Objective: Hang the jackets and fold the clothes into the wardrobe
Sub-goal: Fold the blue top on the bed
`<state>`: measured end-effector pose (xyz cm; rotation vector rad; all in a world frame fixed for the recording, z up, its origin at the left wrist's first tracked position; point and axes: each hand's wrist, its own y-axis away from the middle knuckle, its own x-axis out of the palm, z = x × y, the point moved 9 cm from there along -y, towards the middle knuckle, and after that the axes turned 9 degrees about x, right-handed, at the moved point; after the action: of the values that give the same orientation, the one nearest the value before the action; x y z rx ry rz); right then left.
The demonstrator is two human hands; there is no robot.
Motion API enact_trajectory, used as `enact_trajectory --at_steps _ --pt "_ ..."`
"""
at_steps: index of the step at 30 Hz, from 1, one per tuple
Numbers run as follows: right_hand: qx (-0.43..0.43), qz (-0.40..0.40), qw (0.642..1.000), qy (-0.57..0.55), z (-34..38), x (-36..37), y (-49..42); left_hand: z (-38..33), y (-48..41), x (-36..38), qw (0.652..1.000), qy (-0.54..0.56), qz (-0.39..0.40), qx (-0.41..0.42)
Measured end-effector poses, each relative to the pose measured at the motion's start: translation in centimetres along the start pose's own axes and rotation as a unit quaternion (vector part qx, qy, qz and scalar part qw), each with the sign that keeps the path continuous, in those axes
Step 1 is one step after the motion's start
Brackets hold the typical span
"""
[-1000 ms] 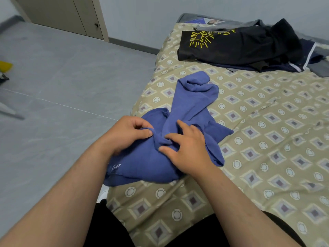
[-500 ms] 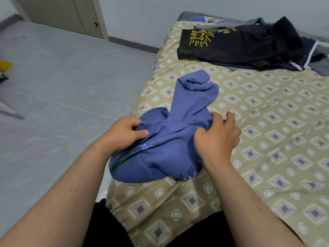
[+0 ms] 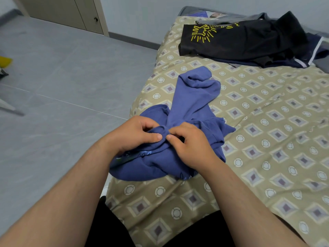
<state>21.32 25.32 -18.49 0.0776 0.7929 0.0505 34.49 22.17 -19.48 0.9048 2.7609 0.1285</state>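
Note:
A crumpled blue garment (image 3: 192,97) lies near the left edge of the bed (image 3: 267,157), one long part stretching away from me. My left hand (image 3: 133,134) and my right hand (image 3: 192,145) meet over its bunched middle, each pinching a fold of the blue cloth between thumb and fingers. A pile of dark clothes, topped by a black shirt with a yellow print (image 3: 240,40), sits at the far end of the bed. Beige wardrobe doors (image 3: 71,13) stand at the top left, across the floor.
Grey floor (image 3: 62,86) spreads to the left of the bed. A yellow object (image 3: 5,61) and a pale leg of some furniture (image 3: 7,106) show at the left edge. My dark-clothed legs are at the bottom, against the bed.
My right hand came back from the garment's right side to its middle and now pinches cloth beside my left thumb. The blue cloth is bunched higher between both hands.

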Motion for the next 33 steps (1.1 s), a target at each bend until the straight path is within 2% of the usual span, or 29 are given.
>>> enact_trajectory --at_steps 4,9,12,15,19,22,27,33 --pt "-0.001 -0.013 1.0 -0.028 -0.1 -0.4 -0.2 0.3 0.1 -0.5 1.0 -0.018 -0.006 -0.014" --pt "0.035 -0.127 0.989 -0.066 -1.0 -3.3 -0.3 1.7 0.4 -1.8 0.993 -0.11 -0.004 -0.053" --pt "0.075 -0.198 0.973 -0.087 -2.0 -5.3 0.0 2.2 0.5 -3.1 0.989 -0.126 -0.041 -0.061" --pt "0.125 -0.245 0.954 -0.115 -3.3 -6.4 0.2 2.7 0.7 -4.4 0.988 -0.092 -0.103 -0.075" --pt "0.127 -0.225 0.954 -0.149 -3.2 -6.0 0.2 2.7 0.7 -5.4 0.983 -0.064 -0.164 -0.062" --pt "0.123 -0.198 0.947 -0.219 -3.0 -5.7 0.2 2.4 0.9 -6.3 0.975 -0.044 -0.212 -0.054" --pt "0.127 -0.243 0.926 -0.258 -3.2 -6.9 0.4 2.2 1.6 -7.8 0.962 -0.017 -0.268 -0.04" --pt "0.125 -0.229 0.932 -0.25 -2.6 -6.9 0.5 1.2 2.7 -10.0 0.928 0.004 -0.372 0.017"
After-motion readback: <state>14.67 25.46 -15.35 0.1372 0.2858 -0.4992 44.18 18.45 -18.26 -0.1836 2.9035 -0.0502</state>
